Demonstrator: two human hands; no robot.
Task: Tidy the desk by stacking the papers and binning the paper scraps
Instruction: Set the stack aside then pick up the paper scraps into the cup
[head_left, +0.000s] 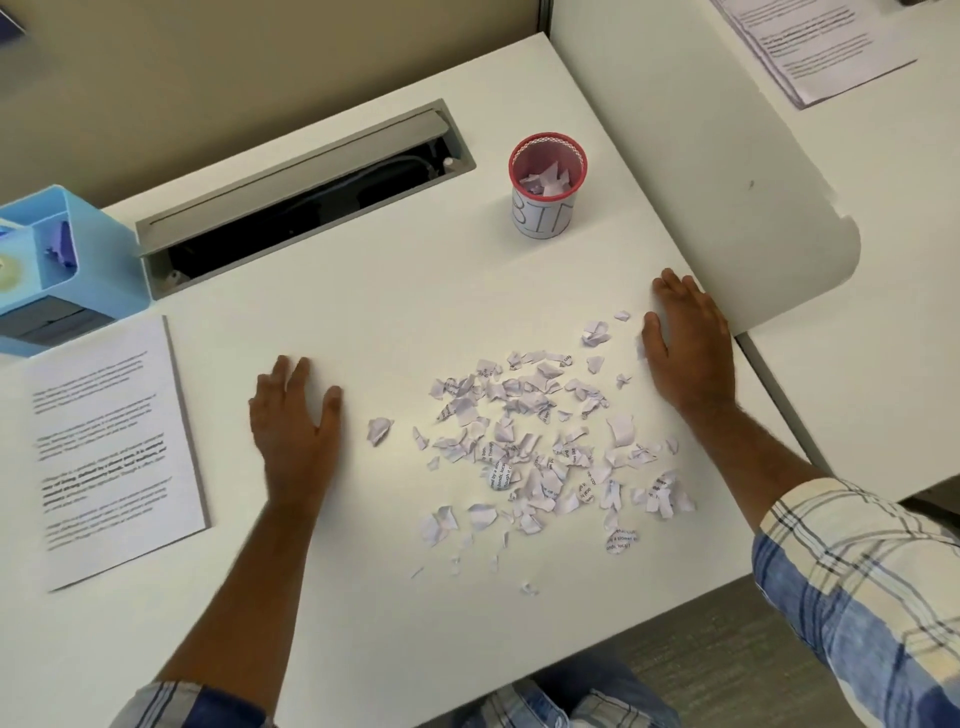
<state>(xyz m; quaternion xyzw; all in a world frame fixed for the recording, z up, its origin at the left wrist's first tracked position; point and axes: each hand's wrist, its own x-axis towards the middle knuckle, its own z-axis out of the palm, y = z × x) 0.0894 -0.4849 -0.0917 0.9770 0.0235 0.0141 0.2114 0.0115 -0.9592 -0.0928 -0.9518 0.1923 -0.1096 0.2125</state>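
Several torn paper scraps (540, 447) lie scattered on the white desk (395, 291) between my two hands. My left hand (293, 415) lies flat with straight fingers on the desk, left of the scraps. My right hand (688, 348) lies flat at the scraps' upper right edge, its thumb side touching a scrap or two. A small red-rimmed cup marked BIN (546, 189) stands upright beyond the scraps and holds a few scraps. A stack of printed papers (109, 447) lies at the left.
A blue desk organiser (57, 265) stands at the far left, above the papers. An open grey cable tray (301, 197) is sunk into the desk behind. More printed sheets (810, 47) lie on the neighbouring desk at the top right. The desk's front edge runs near my body.
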